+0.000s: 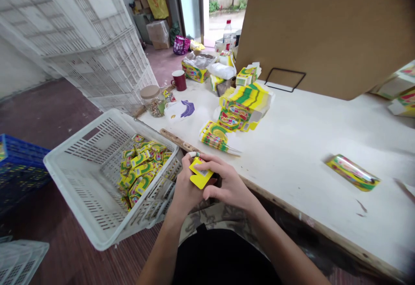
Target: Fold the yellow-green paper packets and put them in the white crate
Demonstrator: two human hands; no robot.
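Two hands close together on one small yellow carton at the near edge of the surface.

Both the left hand [184,186] and the right hand [228,184] are shut around the yellow carton [201,177], fingers [212,160] curled over its top and sides, so it sits pinched between them just above the person's lap, touching the edge of the white surface [308,138]. Just to the left stands a white basket [74,185], tilted toward the person, with a heap of green-and-yellow boxes [142,168] in its far corner. On the surface just beyond the hands lies a fanned stack of flat cartons [218,138], and behind it a taller pile [246,101]. Well apart to the right rests a single wrapped packet [353,172]. Further back are a red mug [179,80] and a lidded jar [153,101].
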